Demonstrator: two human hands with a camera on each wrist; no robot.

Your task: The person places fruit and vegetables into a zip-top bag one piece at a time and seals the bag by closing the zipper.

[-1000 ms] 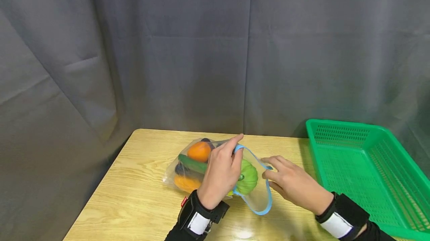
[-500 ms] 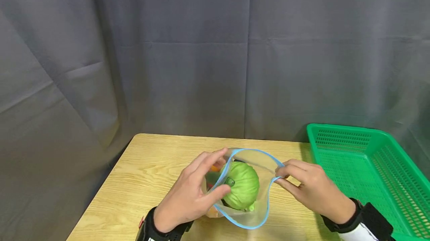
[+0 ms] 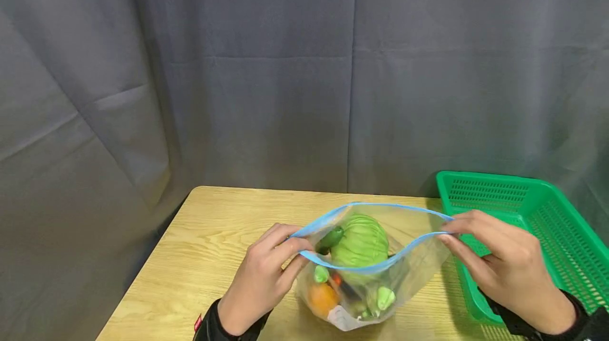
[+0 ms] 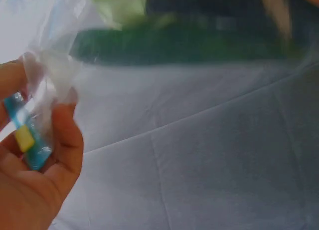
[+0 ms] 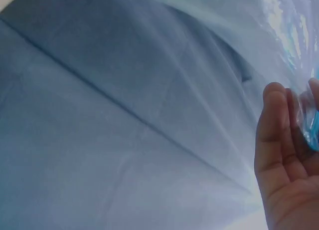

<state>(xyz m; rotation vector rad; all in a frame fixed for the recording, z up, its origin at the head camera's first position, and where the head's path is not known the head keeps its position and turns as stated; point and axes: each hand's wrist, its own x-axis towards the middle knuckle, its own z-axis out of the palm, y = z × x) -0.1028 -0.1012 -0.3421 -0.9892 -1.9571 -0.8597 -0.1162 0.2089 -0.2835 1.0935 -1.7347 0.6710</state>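
A clear plastic bag [image 3: 418, 272] with a blue rim is stretched between both hands, its mouth open upward. My left hand [image 3: 271, 272] pinches the left end of the rim. In the left wrist view, its fingers hold bunched plastic and the blue strip, with a small yellow piece [image 4: 24, 139] on it. The right end is pinched by my right hand [image 3: 504, 261]. Inside lie a round, ribbed green squash [image 3: 362, 243], a dark green cucumber [image 3: 331, 238] and an orange round item [image 3: 322, 298]. Several smaller items sit lower, partly hidden by plastic.
A green plastic basket [image 3: 499, 177] with slotted walls stands at the right, partly behind my right hand and forearm. The wooden table [image 3: 190, 261] ends at the left and back, where a grey curtain [image 3: 266, 92] hangs.
The bag lay on its side a second ago; now it is upright with its rim pulled wide. My right hand has taken the rim and moved right, and my left hand now pinches the left end.
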